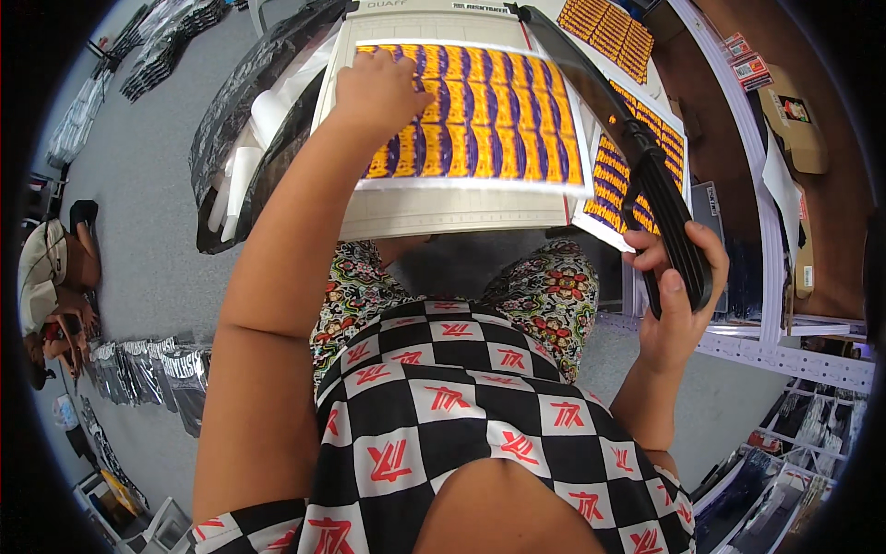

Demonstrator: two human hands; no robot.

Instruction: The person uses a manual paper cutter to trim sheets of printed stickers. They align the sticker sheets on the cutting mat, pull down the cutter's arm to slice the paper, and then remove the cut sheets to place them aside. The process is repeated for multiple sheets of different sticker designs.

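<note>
A paper trimmer [406,214] with a pale base and red line stands in front of me. On it lies a white-edged sticker sheet [503,125] with yellow and purple designs in rows. My left hand [378,92] rests on that sheet's upper left, fingers apart and slightly bent. My right hand [674,305] is wrapped round the black handle of the raised cutting arm [683,254] at the trimmer's right. Another yellow-on-dark printed sheet [609,180] lies partly under that arm.
A black plastic bag [217,138] with white rolls sits left of the trimmer. More yellow sheets [604,37] lie behind. Metal shelving [766,185] with cardboard stands right. Folded dark packages [185,374] lie on the floor at left, near another person's bare limbs [81,249].
</note>
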